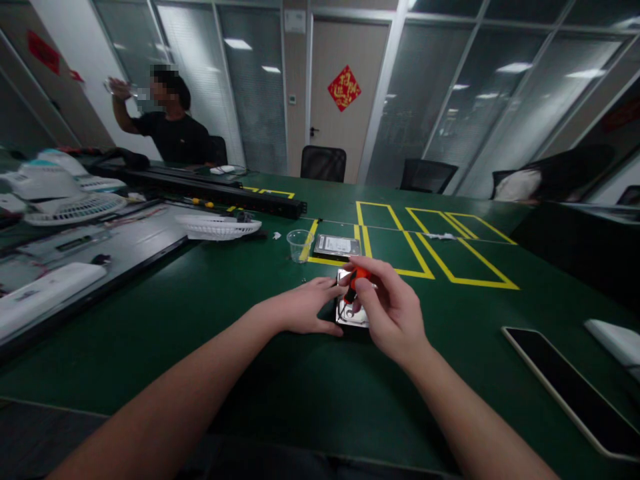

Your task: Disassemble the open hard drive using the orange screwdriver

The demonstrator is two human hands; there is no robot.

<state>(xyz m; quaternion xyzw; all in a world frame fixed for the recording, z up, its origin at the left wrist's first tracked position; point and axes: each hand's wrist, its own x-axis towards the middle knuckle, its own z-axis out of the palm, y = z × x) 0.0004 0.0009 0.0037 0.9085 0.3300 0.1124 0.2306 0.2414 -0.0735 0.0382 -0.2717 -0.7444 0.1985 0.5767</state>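
Note:
A silver hard drive (pixel 356 316) lies on the green table in front of me. My left hand (pixel 305 307) grips it from the left, thumb at the near corner and fingers along the far side. In my right hand (pixel 397 310) is a screwdriver (pixel 351 287) with an orange and black handle. It is held tilted, its shaft pointing down at the left part of the drive; whether the tip sits in a screw is too small to tell. Just beyond, a second hard drive (pixel 337 246) with a white label lies flat, beside a clear plastic cup (pixel 300 248).
Yellow tape rectangles (pixel 425 273) mark the table (pixel 280 380). A phone (pixel 565 387) lies at the right. Fan parts (pixel 217 227), a large panel (pixel 145 233) and a long black bar (pixel 240 193) occupy the left. Across the table sits a person (pixel 175 133) with one hand raised.

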